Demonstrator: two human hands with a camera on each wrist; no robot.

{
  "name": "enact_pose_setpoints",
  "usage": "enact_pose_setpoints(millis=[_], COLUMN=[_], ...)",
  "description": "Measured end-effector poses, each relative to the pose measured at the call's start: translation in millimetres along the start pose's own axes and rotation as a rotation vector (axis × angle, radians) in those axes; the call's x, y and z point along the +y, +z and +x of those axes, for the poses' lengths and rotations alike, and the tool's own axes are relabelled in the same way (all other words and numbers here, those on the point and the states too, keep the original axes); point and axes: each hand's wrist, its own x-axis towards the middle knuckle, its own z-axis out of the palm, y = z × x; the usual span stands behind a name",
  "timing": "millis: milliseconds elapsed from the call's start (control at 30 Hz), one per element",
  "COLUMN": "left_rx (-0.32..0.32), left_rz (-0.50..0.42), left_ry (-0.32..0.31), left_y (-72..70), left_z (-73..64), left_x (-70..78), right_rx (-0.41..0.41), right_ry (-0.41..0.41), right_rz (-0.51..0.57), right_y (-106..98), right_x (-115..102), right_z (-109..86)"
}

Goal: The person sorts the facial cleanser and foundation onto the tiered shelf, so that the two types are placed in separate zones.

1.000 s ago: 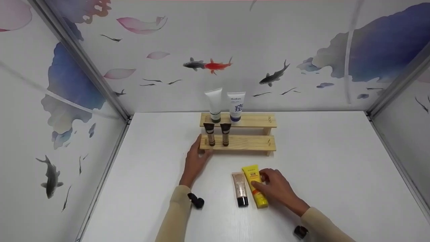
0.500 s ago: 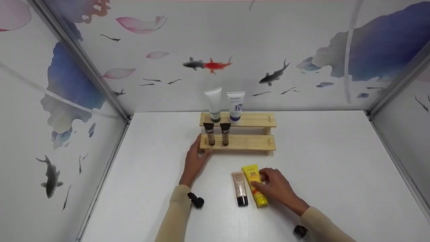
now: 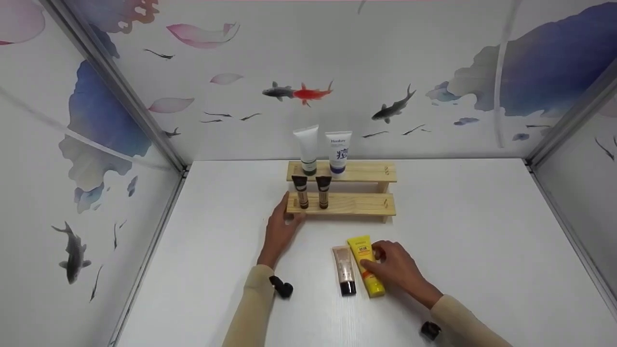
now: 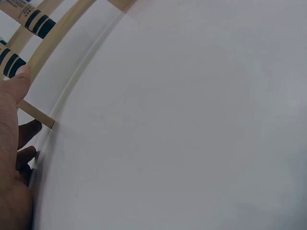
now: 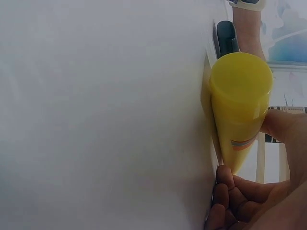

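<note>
My left hand (image 3: 280,232) grips the left end of a two-step wooden rack (image 3: 359,206). In the left wrist view its thumb (image 4: 20,82) lies against the upper board, with the other fingers lower by the rack's leg (image 4: 37,114). My right hand (image 3: 399,271) pinches a yellow squeeze tube (image 3: 366,265) lying on the table, thumb on one side and fingers on the other. The tube's yellow cap (image 5: 241,79) faces the right wrist camera. Close beside it lies a pinkish-beige tube (image 3: 344,267) with a black cap, untouched.
Two small dark-topped tubes, a left one (image 3: 301,193) and a right one (image 3: 323,193), stand on the lower step. A plain white tube (image 3: 308,149) and a white-and-blue tube (image 3: 339,152) stand on the upper step. Printed walls enclose the white table (image 3: 462,217).
</note>
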Motion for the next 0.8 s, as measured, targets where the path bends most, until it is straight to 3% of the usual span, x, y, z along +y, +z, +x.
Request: enact_pose_setpoints(millis=[533, 800], left_rx=[-0.001, 0.002], left_rz=[0.001, 0.008], left_ry=[0.001, 0.013], left_y=[-0.8, -0.5], left_z=[0.1, 0.2], left_x=[-0.6, 0.1], right_rx=[-0.007, -0.048], right_ry=[0.027, 0.085], right_rz=[-0.002, -0.019], right_y=[-3.7, -7.5], right_x=[-9.1, -14.3], right_z=[-1.0, -2.2])
